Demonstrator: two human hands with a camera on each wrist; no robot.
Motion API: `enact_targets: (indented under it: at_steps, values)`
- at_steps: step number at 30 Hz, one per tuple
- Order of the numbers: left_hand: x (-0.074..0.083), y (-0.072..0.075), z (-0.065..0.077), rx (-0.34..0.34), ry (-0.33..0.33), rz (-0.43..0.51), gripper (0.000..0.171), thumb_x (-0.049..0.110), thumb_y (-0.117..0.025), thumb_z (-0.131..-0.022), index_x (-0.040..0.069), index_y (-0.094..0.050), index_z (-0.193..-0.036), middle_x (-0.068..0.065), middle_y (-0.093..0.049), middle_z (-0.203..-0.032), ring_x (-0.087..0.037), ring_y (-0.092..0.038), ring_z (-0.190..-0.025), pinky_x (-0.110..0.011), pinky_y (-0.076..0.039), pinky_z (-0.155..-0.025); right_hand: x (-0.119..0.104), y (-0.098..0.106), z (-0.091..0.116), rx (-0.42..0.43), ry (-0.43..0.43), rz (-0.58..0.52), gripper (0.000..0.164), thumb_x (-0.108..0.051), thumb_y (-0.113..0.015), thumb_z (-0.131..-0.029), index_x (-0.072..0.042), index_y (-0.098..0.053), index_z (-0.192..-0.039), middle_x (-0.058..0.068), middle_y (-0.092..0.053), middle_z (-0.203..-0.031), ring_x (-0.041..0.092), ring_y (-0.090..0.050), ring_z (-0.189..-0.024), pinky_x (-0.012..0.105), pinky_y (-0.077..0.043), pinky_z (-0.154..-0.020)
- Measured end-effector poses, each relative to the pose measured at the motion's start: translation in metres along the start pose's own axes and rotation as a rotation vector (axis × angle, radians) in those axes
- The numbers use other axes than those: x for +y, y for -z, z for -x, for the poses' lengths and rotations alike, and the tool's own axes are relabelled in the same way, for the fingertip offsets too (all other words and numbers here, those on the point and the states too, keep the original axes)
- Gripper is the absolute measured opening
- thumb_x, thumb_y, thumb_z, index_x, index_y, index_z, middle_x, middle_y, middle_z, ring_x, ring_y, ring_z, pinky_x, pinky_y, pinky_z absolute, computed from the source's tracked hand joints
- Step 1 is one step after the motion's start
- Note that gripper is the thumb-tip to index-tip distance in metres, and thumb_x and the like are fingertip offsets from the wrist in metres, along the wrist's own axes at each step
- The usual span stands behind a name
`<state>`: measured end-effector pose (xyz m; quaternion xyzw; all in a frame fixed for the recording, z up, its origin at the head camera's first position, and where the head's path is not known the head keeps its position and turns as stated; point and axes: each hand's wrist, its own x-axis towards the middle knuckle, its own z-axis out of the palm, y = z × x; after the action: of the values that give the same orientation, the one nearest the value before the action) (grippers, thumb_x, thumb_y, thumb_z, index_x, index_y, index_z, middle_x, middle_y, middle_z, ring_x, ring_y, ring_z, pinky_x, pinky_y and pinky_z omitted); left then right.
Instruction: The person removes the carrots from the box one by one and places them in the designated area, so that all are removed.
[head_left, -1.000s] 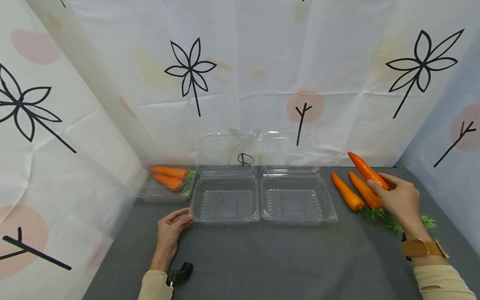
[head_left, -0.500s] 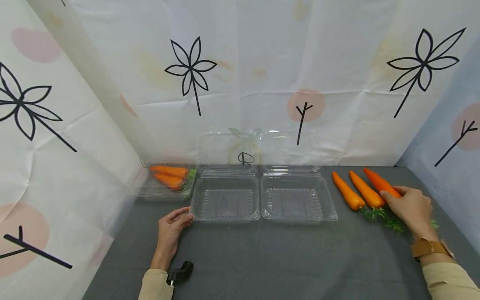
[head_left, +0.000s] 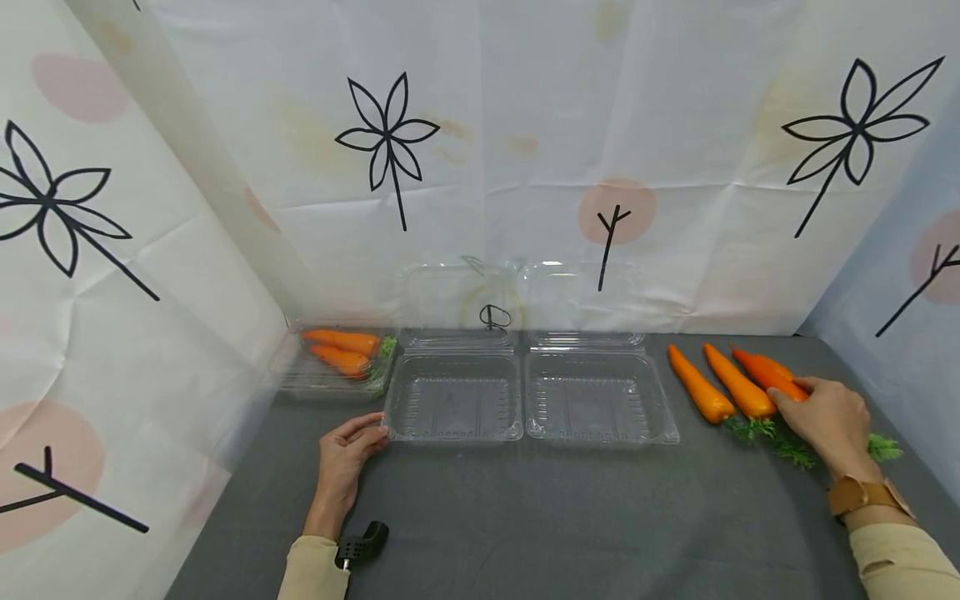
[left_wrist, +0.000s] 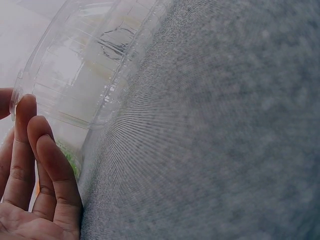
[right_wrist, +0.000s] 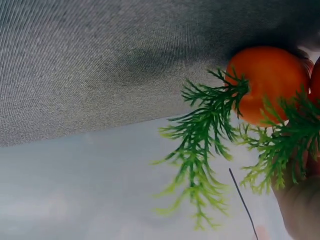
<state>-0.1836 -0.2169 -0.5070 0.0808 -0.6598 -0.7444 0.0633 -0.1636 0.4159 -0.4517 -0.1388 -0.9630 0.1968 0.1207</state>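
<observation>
At the right of the head view my right hand [head_left: 830,421] grips an orange carrot [head_left: 765,372] by its thick end, low over the table. Feathery green tops show in the right wrist view, along with one carrot's rounded end [right_wrist: 270,82]; the fingers are mostly hidden there. Two more carrots lie just left of the hand, the outer one [head_left: 699,385] and the inner one [head_left: 738,382]. My left hand [head_left: 347,458] pinches the front left corner of a clear plastic clamshell container [head_left: 453,439], its fingertips [left_wrist: 26,105] at the rim in the left wrist view.
A second clear clamshell [head_left: 602,439] stands open beside the first, both lids [head_left: 551,292] raised against the patterned cloth backdrop [head_left: 510,100]. At the far left a clear container [head_left: 288,383] holds two carrots. All stand on a grey tabletop [head_left: 562,525].
My right hand has lowered its raised carrot down and to the right, beside the other carrots. Another orange edge now shows behind it. The left hand stays at the container's corner.
</observation>
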Motion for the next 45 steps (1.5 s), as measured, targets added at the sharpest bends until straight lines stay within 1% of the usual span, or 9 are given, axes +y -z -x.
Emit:
enact_targets:
  at_steps: [9, 16, 22, 24, 26, 30, 35, 38, 45]
  values:
    - [-0.001, 0.0, 0.0, 0.005, 0.002, -0.014, 0.034, -0.007, -0.071, -0.09, -0.018, -0.064, -0.121, -0.001, -0.075, -0.079, -0.014, -0.069, -0.07, -0.028, -0.06, -0.068, 0.001, 0.001, -0.001, -0.053, -0.002, 0.02, 0.061, -0.029, -0.06, -0.1, 0.027, -0.053, -0.123, 0.043, -0.059, -0.096, 0.028, -0.05, -0.053, 0.036, -0.039, -0.044]
    - [-0.001, -0.001, 0.0, 0.001, 0.014, -0.01, 0.034, -0.006, -0.07, -0.091, -0.017, -0.063, -0.122, 0.0, -0.075, -0.079, -0.013, -0.069, -0.071, -0.028, -0.06, -0.069, -0.002, 0.003, 0.0, -0.077, -0.002, 0.018, 0.06, -0.027, -0.058, -0.099, 0.028, -0.051, -0.125, 0.022, -0.054, -0.066, 0.025, -0.042, -0.048, 0.034, -0.036, -0.042]
    - [0.0, 0.0, -0.001, -0.015, 0.043, 0.012, 0.038, -0.001, -0.072, -0.092, -0.017, -0.062, -0.125, -0.001, -0.074, -0.079, -0.013, -0.068, -0.072, -0.028, -0.06, -0.07, -0.016, 0.006, 0.004, -0.017, 0.02, 0.008, 0.057, -0.025, -0.06, -0.099, 0.025, -0.054, -0.125, 0.038, -0.06, -0.085, 0.024, -0.04, -0.047, 0.033, -0.034, -0.041]
    - [0.002, 0.001, -0.001, -0.013, 0.053, 0.014, 0.039, 0.002, -0.073, -0.093, -0.017, -0.062, -0.124, -0.001, -0.073, -0.08, -0.012, -0.068, -0.073, -0.028, -0.06, -0.07, -0.025, 0.007, 0.007, 0.013, 0.053, -0.002, 0.055, -0.023, -0.061, -0.098, 0.025, -0.055, -0.124, 0.035, -0.06, -0.075, 0.024, -0.038, -0.044, 0.032, -0.032, -0.04]
    - [0.005, 0.003, -0.002, 0.007, 0.064, 0.026, 0.038, 0.006, -0.074, -0.093, -0.015, -0.064, -0.123, -0.001, -0.074, -0.081, -0.012, -0.069, -0.073, -0.028, -0.06, -0.07, -0.034, 0.007, 0.011, 0.037, 0.087, -0.016, 0.053, -0.023, -0.063, -0.098, 0.024, -0.057, -0.123, 0.022, -0.052, -0.057, 0.022, -0.034, -0.041, 0.03, -0.029, -0.037]
    - [0.012, 0.008, -0.008, 0.098, 0.089, 0.078, 0.037, 0.013, -0.074, -0.094, -0.012, -0.067, -0.121, -0.001, -0.075, -0.082, -0.013, -0.071, -0.074, -0.027, -0.06, -0.072, -0.054, 0.004, 0.019, 0.059, 0.15, -0.046, 0.05, -0.022, -0.065, -0.098, 0.021, -0.061, -0.122, 0.012, -0.046, -0.054, 0.021, -0.033, -0.043, 0.028, -0.027, -0.039]
    - [0.023, 0.013, -0.023, 0.224, 0.1, 0.061, 0.038, 0.018, -0.07, -0.099, -0.009, -0.064, -0.124, 0.003, -0.075, -0.083, -0.012, -0.072, -0.078, -0.026, -0.06, -0.076, -0.078, -0.006, 0.028, 0.058, 0.207, -0.095, 0.044, -0.02, -0.068, -0.095, 0.017, -0.065, -0.12, 0.026, -0.062, -0.076, 0.03, -0.049, -0.052, 0.034, -0.038, -0.043]
    - [0.027, 0.014, -0.032, 0.258, 0.121, 0.023, 0.042, 0.023, -0.067, -0.1, -0.008, -0.061, -0.129, 0.006, -0.074, -0.085, -0.011, -0.071, -0.081, -0.026, -0.059, -0.08, -0.092, -0.012, 0.034, 0.042, 0.232, -0.119, 0.043, -0.019, -0.071, -0.094, 0.015, -0.065, -0.12, 0.035, -0.062, -0.104, 0.039, -0.06, -0.072, 0.043, -0.047, -0.053]
    - [0.027, 0.015, -0.044, 0.269, 0.195, 0.058, 0.047, 0.028, -0.068, -0.1, -0.004, -0.06, -0.133, 0.008, -0.073, -0.085, -0.01, -0.071, -0.085, -0.026, -0.058, -0.083, -0.124, -0.023, 0.053, 0.043, 0.328, -0.185, 0.039, -0.014, -0.077, -0.09, 0.011, -0.068, -0.118, 0.028, -0.066, -0.102, 0.042, -0.062, -0.085, 0.053, -0.051, -0.065]
